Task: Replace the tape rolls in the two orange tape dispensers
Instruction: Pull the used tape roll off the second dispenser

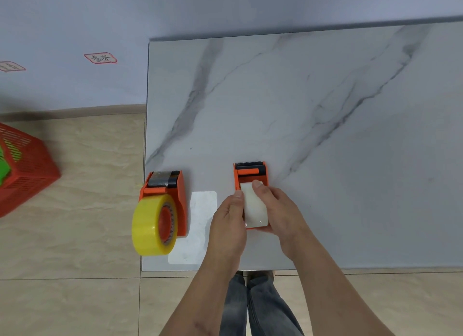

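Apparently white roll [255,205] in dispenser [250,171]

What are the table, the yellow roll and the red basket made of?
Table: looks like marble, white with grey veins and a soft sheen; it could be a printed surface instead.
Yellow roll: glossy see-through plastic tape, wound on a core in an orange dispenser.
Red basket: likely moulded plastic, going by its even slotted walls.
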